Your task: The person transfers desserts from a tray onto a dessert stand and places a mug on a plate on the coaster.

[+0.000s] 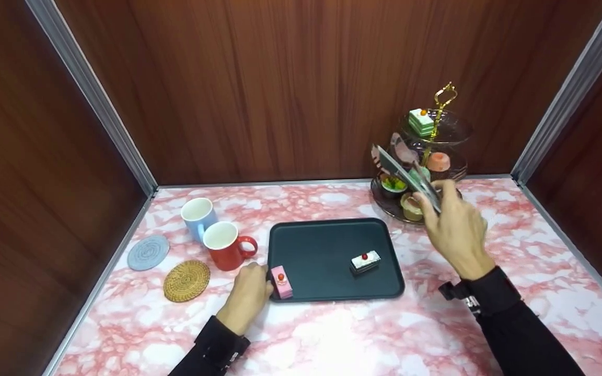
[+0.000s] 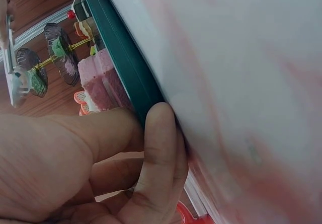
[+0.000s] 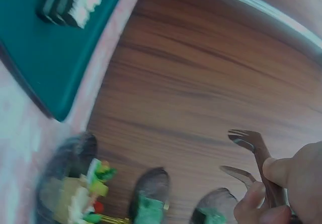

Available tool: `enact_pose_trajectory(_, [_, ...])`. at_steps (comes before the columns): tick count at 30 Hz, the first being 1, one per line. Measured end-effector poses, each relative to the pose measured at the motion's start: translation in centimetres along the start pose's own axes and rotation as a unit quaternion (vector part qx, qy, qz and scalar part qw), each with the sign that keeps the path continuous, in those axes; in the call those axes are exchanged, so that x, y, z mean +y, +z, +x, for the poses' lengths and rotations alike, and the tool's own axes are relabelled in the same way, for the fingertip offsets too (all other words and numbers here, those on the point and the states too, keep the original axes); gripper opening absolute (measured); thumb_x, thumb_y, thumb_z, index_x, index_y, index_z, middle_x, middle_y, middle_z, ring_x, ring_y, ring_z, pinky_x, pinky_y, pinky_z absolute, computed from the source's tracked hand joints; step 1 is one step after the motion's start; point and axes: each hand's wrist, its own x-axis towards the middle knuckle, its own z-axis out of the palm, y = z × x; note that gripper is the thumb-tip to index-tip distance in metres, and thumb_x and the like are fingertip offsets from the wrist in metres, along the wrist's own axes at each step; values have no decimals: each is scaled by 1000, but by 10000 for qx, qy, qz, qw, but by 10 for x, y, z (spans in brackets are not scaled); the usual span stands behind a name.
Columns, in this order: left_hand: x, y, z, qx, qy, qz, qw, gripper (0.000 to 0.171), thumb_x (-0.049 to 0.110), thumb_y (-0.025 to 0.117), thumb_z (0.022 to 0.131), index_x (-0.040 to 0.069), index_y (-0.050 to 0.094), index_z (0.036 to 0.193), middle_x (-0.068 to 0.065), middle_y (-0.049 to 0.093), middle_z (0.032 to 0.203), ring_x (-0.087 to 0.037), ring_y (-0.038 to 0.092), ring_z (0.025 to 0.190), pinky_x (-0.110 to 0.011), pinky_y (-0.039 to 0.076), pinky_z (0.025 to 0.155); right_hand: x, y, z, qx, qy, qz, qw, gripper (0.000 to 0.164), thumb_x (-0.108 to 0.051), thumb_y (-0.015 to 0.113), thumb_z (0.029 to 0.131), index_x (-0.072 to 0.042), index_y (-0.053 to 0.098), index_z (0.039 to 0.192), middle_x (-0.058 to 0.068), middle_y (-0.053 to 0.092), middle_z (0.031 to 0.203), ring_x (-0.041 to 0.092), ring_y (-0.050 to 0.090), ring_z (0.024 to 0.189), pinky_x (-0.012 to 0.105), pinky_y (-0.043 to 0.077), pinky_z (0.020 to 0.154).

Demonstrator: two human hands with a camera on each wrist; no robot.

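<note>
My left hand [image 1: 249,292] pinches the left rim of the dark tray [image 1: 322,240], thumb and fingers on either side of it in the left wrist view. A pink cake slice [image 1: 281,282] with a red topping lies on the tray beside that hand. Farther right on the tray sits a black-and-white cake slice [image 1: 365,262] with a red cherry. Metal tongs [image 3: 261,158] are gripped in my right hand [image 1: 458,230], raised in front of the tiered stand [image 1: 442,141]. The tongs' tips are apart, and the right wrist view shows nothing between them.
A green cake slice [image 1: 421,123] sits on the stand's top tier; several small desserts fill the lower tiers. Left of the tray stand a red mug [image 1: 226,254] and a light blue mug [image 1: 196,215], near a woven coaster [image 1: 186,281] and a grey coaster [image 1: 148,253]. Wood-look walls enclose the marbled table.
</note>
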Motion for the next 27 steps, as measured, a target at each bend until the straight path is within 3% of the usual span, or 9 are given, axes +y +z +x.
enact_pose_trajectory(5, [0, 0, 1, 13, 20, -20, 10000, 10, 7, 68, 70, 3, 68, 79, -10, 58, 72, -26, 60, 71, -38, 49, 64, 8, 9, -11, -368, -161, -20, 9992, 48, -54, 43, 90, -16, 44, 119, 11, 58, 63, 40, 59, 58, 45, 30, 39])
enact_pose_trajectory(15, [1, 0, -1, 81, -11, 20, 10000, 8, 5, 68, 66, 4, 64, 72, -11, 58, 70, -29, 60, 70, -38, 48, 62, 29, 15, -25, -1300, -520, -28, 9901, 44, -49, 39, 93, -15, 38, 121, 2, 55, 65, 26, 57, 57, 41, 34, 43])
enact_pose_trajectory(20, [2, 0, -1, 65, 13, 85, 9999, 9, 5, 68, 66, 4, 63, 73, -11, 57, 71, -29, 60, 70, -39, 48, 62, 42, 14, -29, -1558, -448, -152, 9867, 51, -58, 43, 87, -23, 39, 123, 1, 57, 68, 25, 59, 62, 38, 32, 43])
enact_pose_trajectory(27, [2, 0, -1, -22, -86, 33, 10000, 8, 7, 69, 69, 4, 64, 75, -11, 58, 72, -28, 61, 71, -39, 49, 63, 58, 17, -29, -1773, -545, -264, 9823, 58, -69, 50, 77, -46, 37, 129, 6, 68, 84, 27, 65, 72, 37, 32, 43])
